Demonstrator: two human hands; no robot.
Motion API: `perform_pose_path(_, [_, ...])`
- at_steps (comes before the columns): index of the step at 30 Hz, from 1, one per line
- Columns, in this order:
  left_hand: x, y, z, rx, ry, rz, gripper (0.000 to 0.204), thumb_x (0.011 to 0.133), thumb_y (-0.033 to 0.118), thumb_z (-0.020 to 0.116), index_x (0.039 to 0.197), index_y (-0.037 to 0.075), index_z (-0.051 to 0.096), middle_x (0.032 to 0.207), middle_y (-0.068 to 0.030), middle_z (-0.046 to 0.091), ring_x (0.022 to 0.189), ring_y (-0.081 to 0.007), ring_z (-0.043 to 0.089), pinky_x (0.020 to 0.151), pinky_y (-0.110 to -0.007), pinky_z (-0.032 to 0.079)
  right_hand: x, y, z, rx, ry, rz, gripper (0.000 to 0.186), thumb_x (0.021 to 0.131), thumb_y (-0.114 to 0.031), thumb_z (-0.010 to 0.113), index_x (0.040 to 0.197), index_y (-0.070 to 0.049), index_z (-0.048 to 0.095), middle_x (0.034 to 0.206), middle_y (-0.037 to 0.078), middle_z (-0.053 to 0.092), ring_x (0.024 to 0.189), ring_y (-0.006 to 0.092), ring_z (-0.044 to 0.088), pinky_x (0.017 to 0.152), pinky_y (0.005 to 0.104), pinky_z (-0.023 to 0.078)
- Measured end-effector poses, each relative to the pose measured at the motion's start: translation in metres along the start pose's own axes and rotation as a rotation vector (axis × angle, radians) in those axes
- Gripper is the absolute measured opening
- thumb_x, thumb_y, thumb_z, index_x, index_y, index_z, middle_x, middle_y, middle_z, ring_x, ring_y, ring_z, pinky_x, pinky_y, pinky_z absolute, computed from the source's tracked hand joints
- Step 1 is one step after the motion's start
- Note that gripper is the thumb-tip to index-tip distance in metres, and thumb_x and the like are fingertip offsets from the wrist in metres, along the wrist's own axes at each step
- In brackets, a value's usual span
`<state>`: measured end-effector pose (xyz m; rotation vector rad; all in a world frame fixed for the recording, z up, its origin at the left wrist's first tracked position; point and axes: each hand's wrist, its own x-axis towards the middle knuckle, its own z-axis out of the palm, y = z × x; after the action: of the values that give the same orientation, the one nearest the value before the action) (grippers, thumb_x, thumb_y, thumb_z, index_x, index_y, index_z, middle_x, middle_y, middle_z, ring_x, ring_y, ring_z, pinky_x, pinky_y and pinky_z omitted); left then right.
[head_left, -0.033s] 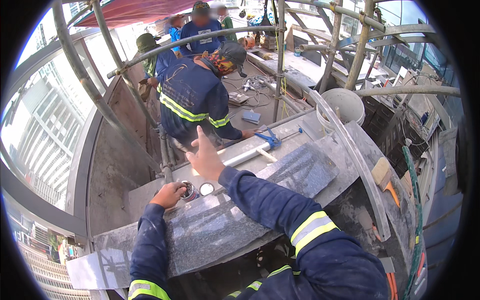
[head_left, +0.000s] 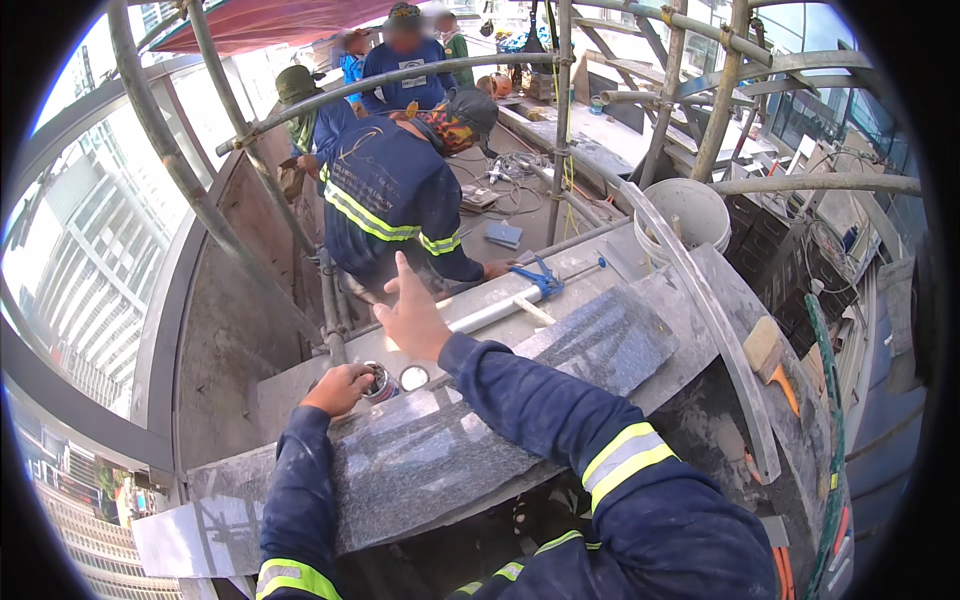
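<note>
Open can and outstretched hand at a stone slab. The small open can, with dark contents, stands at the far edge of a speckled grey granite slab, just beside a round white lid. The left hand is at the can, its fingers bent against the rim; whether they pinch it cannot be told. The right hand is raised beyond the slab and holds nothing visible; its index finger is extended, the others partly bent. Farther off, a co-worker's hand is near a blue caulking gun. The step in hand appears to be steadying the can while gesturing; lifting it would call for a fuller grip and an upright carry, clear of the lid.
</note>
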<state>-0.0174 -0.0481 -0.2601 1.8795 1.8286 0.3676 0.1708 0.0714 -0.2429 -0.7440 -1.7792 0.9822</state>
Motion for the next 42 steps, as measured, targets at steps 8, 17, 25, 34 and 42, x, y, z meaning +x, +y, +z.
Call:
perform_pose_path(8, [0.01, 0.011, 0.001, -0.014, -0.028, -0.01, 0.033, 0.098, 0.022, 0.056, 0.118, -0.003, 0.065, 0.091, -0.0161, 0.072, 0.075, -0.0234, 0.068, 0.074, -0.036, 0.053, 0.009, 0.005, -0.007, -0.092, 0.048, -0.101, 0.091, 0.085, -0.011, 0.068, 0.155, 0.004, 0.013, 0.114, 0.014, 0.055, 0.075, 0.0182, 0.058, 0.08, 0.0341, 0.05])
perform_pose_path(17, [0.004, -0.035, -0.015, -0.14, -0.097, -0.086, 0.035, 0.099, 0.021, 0.056, 0.122, -0.005, 0.063, 0.09, -0.0106, 0.072, 0.075, -0.015, 0.067, 0.067, -0.03, 0.053, -0.085, -0.148, -0.162, -0.039, 0.064, -0.432, 0.057, 0.087, -0.014, 0.067, 0.139, 0.002, 0.048, 0.099, 0.014, 0.059, 0.09, 0.0338, 0.063, 0.082, 0.0432, 0.049])
perform_pose_path(25, [0.034, -0.018, -0.008, -0.129, -0.154, -0.023, 0.032, 0.099, 0.021, 0.056, 0.114, -0.006, 0.066, 0.089, -0.0041, 0.069, 0.075, -0.0096, 0.059, 0.066, -0.025, 0.049, -0.341, -0.147, -0.367, -0.931, 0.577, 0.028, 0.037, 0.084, -0.011, 0.07, 0.119, 0.0, 0.065, 0.093, 0.011, 0.063, 0.079, 0.0289, 0.064, 0.069, 0.0377, 0.054])
perform_pose_path(34, [0.026, -0.036, 0.004, -0.048, -0.077, -0.096, 0.034, 0.098, 0.02, 0.057, 0.117, -0.006, 0.065, 0.086, -0.0151, 0.073, 0.076, -0.0177, 0.069, 0.064, -0.032, 0.053, -0.265, -0.094, -0.569, -1.08, 0.35, 0.35, 0.049, 0.089, -0.022, 0.069, 0.133, -0.002, 0.058, 0.117, 0.019, 0.062, 0.116, 0.0351, 0.056, 0.103, 0.0416, 0.043])
perform_pose_path(42, [0.032, 0.008, 0.002, 0.078, -0.067, -0.021, 0.035, 0.095, 0.026, 0.061, 0.115, -0.001, 0.068, 0.09, -0.0195, 0.073, 0.083, -0.0283, 0.071, 0.078, -0.04, 0.054, -0.167, 0.009, -0.583, -1.312, -0.211, 1.087, 0.068, 0.066, -0.041, 0.089, 0.121, -0.01, 0.066, 0.129, 0.018, 0.063, 0.125, 0.0383, 0.055, 0.102, 0.0513, 0.047])
